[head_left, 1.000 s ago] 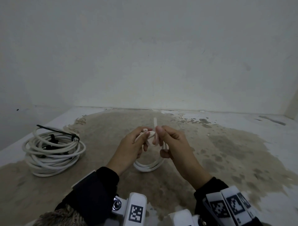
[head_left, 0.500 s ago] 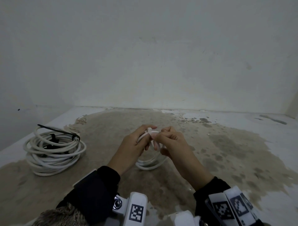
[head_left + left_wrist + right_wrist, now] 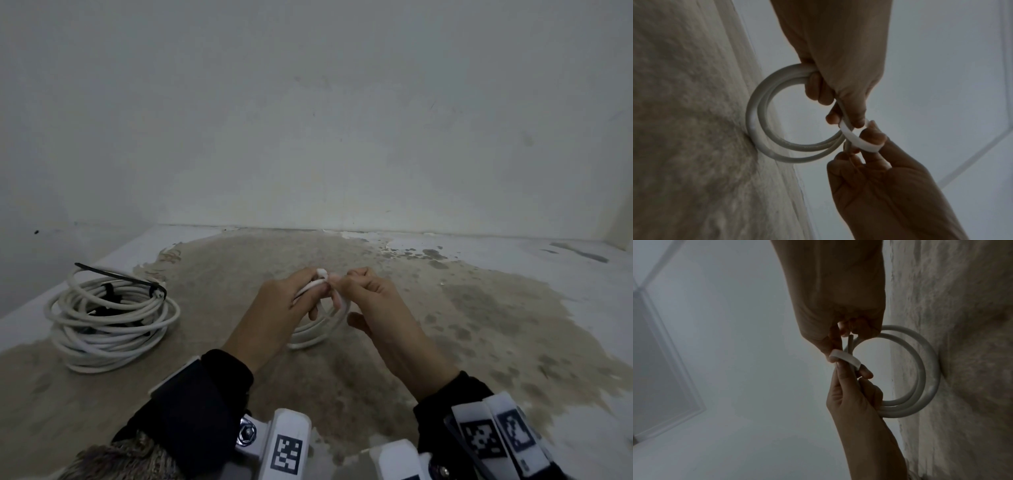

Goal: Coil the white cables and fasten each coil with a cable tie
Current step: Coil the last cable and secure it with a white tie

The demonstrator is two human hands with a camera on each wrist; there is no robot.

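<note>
A small white cable coil (image 3: 320, 334) of a few loops stands upright between my hands, its lower edge at the floor. My left hand (image 3: 318, 291) grips the coil's top, fingers curled round the strands (image 3: 812, 73). A flat white cable tie (image 3: 322, 272) is looped over the coil's top (image 3: 859, 141). My right hand (image 3: 337, 282) pinches that tie beside the left thumb. In the right wrist view the tie (image 3: 846, 359) bends over the strands, and the coil (image 3: 929, 369) hangs behind the fingers. The tie's ends are hidden in the fingers.
A larger white cable coil (image 3: 109, 318) lies on the floor at the left, bound by a black cable tie (image 3: 120, 275) with its tail sticking out. The floor (image 3: 479, 325) is stained concrete. A pale wall (image 3: 308, 137) rises close behind.
A second ago the white tie's tail stood straight up above the fingers. It is now bent down over the coil, and my right hand has closed in against the left.
</note>
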